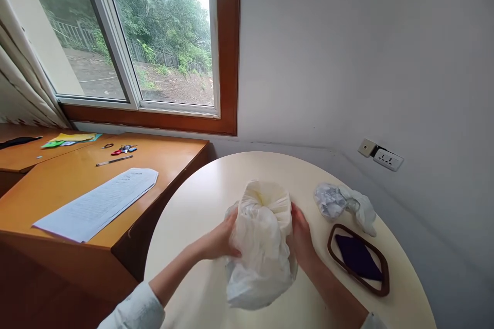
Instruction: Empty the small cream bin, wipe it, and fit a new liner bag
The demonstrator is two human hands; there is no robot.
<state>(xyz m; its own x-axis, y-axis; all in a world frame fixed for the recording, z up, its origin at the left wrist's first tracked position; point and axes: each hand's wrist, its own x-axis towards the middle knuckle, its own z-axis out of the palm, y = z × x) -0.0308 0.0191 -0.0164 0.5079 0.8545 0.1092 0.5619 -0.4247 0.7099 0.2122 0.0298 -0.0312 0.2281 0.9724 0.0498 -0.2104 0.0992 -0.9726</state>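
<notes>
1. Holding a white plastic bag (262, 247) from both sides, the person has it near the middle of the round counter (200, 200), a little toward the near edge.
2. The left hand (222, 241) presses its fingers against the bag's left flank; its grip is closed on the thin film, though how much is pinched I cannot tell, since the bag hides the fingertips.
3. The right hand (301, 239) cups the right flank, its grip likewise closed on the bag, with the palm partly hidden behind the bulge.
4. The bag stands puffed up, its upper part gathered into folds around something pale inside; the lower part sags in loose creases onto the counter.
5. Judging by this, the step in hand is shaping or gathering the bag around its contents.
6. A next move would call for both hands to keep even pressure, since the film is slippery and would collapse or slide if one side let go.
7. Toward the counter's right edge lie a crumpled wad (339, 203) of plastic and, nearer, a brown tray (380, 288) with a dark cloth (357, 257) in it, both apart from the bag.
8. A wooden desk (50, 190) to the left carries a paper sheet (96, 203).
</notes>
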